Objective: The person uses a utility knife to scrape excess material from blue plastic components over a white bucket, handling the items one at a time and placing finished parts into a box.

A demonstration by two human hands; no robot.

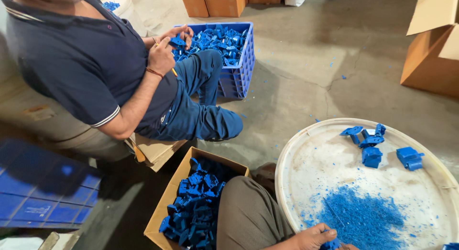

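Fingers (327,234) of our left hand (313,238) clasp a blue part (331,244) at the tray's (287,154) near rim; other parts (372,156) lie far across it.

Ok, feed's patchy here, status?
One own hand at bottom edge, on a small blue part, side unclear. Blue shavings heaped on round white tray. Co-worker's hands away at blue crate.

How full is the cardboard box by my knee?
Mostly full: the open cardboard box holds blue plastic parts heaped near its rim.
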